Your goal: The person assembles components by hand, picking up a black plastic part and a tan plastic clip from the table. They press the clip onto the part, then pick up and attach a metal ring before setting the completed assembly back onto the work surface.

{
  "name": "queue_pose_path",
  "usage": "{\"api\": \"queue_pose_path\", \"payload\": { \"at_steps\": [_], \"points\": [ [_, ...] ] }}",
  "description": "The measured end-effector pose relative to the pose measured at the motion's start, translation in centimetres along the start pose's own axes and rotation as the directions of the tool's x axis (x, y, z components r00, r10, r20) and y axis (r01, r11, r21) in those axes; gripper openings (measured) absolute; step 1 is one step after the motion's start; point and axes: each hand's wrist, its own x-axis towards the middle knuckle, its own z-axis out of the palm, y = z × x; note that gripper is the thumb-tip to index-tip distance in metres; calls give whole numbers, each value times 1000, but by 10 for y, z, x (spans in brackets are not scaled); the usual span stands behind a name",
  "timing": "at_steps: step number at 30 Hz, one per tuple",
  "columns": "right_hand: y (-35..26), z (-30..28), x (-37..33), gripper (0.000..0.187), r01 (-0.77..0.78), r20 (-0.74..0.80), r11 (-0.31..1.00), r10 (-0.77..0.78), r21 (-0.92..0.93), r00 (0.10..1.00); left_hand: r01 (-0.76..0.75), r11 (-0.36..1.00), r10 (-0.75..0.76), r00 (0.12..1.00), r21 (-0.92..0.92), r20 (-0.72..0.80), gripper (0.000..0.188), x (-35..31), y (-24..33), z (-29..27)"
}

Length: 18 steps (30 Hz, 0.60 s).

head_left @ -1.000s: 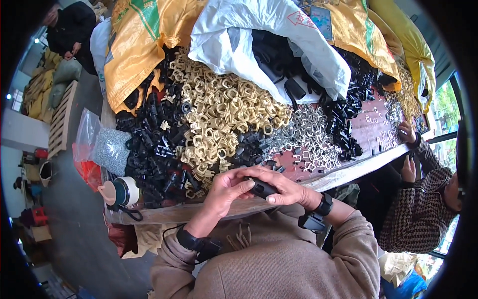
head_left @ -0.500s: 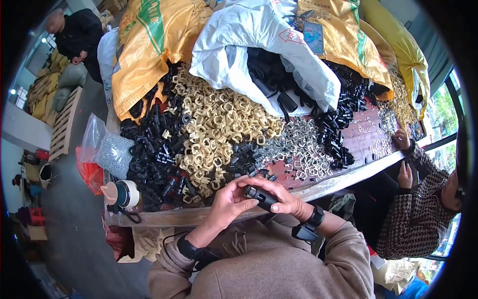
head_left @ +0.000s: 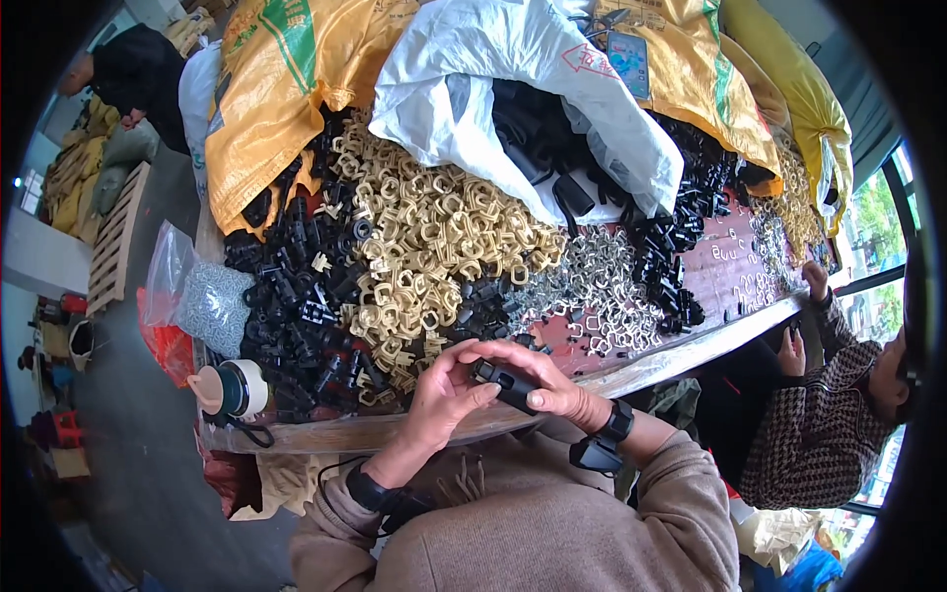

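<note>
Since the last frame I see that the person in black (head_left: pixel 148 74) at far left has bent forward, and the co-worker's hand (head_left: pixel 815 281) at right has drawn back a little from the silver pieces there. Nearest me, both hands are up in front of the tan sweater (head_left: pixel 552 533), gripping one black tube (head_left: pixel 515 391) above the table's near edge (head_left: pixel 335 434). My left hand (head_left: pixel 444 395) is curled, its thumb against the tube's left end; my right hand (head_left: pixel 564 393) wraps the other end, thumb on its side. Beyond, I make out a lidded cup (head_left: pixel 247 387), silver clips (head_left: pixel 617 326), beige clips (head_left: pixel 424 247), black parts (head_left: pixel 296 296) and, farther back, a white sack (head_left: pixel 444 59).
</note>
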Motion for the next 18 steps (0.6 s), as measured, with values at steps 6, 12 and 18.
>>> {"api": "queue_pose_path", "payload": {
  "at_steps": [6, 12, 18],
  "points": [
    [1, 3, -2, 73, 6, -14, 998, -5, 55, 1000, 115, 991, -113, 993, -70, 30, 53, -5, 1, 1],
    [-3, 9, -14, 66, 40, -55, 995, -35, 91, 998, 179, 978, -173, 983, -102, 65, 56, -12, 1, 11],
    [-2, 7, -19, 58, 54, -123, 996, -44, 77, 991, 207, 971, -197, 976, -121, 87, 60, -11, -6, 9]
  ]
}}
